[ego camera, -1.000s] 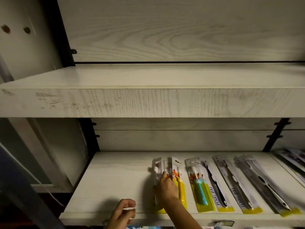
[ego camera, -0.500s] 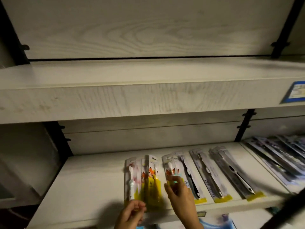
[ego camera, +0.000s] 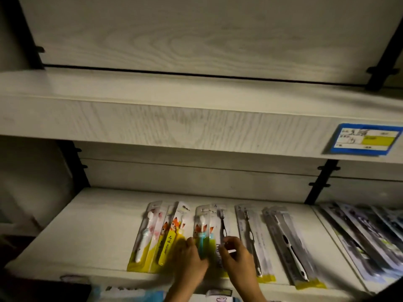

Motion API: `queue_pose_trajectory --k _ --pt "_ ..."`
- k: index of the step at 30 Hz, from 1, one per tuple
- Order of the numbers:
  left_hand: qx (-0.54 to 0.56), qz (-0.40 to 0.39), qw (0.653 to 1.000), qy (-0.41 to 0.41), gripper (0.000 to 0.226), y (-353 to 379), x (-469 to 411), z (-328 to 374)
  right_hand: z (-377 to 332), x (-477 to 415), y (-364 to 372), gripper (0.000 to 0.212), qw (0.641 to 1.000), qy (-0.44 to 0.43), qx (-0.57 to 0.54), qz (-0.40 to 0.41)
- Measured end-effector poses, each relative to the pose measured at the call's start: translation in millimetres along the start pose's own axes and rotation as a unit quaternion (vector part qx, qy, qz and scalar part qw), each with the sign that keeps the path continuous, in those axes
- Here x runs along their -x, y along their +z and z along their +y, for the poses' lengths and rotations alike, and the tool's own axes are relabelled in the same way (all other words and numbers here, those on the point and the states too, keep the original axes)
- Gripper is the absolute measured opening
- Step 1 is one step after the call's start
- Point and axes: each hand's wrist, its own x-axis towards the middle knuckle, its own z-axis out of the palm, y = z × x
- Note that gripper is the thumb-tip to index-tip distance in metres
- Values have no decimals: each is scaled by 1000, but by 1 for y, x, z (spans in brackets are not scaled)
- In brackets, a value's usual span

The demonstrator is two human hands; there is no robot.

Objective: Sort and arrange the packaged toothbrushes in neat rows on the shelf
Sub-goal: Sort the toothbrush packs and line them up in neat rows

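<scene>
Packaged toothbrushes lie in a row on the lower white shelf (ego camera: 87,232). From the left come a white and pink brush pack (ego camera: 146,234), a yellow fox pack (ego camera: 172,236), a blue toothbrush pack (ego camera: 202,229), a black brush pack (ego camera: 223,221) and two grey packs (ego camera: 248,229) (ego camera: 285,243). My left hand (ego camera: 189,261) rests with fairly straight fingers against the blue pack's left edge, over the yellow pack's lower end. My right hand (ego camera: 237,256) has curled fingers and pinches the blue pack's right edge, where it meets the black brush pack.
An upper shelf board (ego camera: 174,120) overhangs, with a blue price tag (ego camera: 366,138) at its right. Black brackets (ego camera: 318,182) split off the right bay, where several darker packs (ego camera: 359,240) lie. More goods show blurred below the shelf's front edge.
My left hand rose from the shelf's front edge onto the packs beside the blue pack. My right hand stayed on the blue pack, and the view shifted slightly rightward.
</scene>
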Motion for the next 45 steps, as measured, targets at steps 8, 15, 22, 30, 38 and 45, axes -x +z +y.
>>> queue_pose_trajectory --k 8,15,22,30,38,45 --pt "-49 -13 996 -69 83 3 -13 11 5 3 -11 11 1000 -12 -17 13" --pt "-67 -9 997 -48 69 -6 -5 12 0 7 -12 11 999 1 -25 27" --pt "85 -22 982 169 64 -16 42 22 -5 12 -15 15 986 1 -163 -42" --pt "103 -14 985 139 48 -24 34 13 19 10 -35 29 987 35 -154 -27" --pt "-147 -16 989 22 78 -5 -6 27 18 8 -43 30 984 48 -164 -43" --pt "-117 -27 993 19 61 -8 -5 37 17 8 -44 26 988 30 -149 -39"
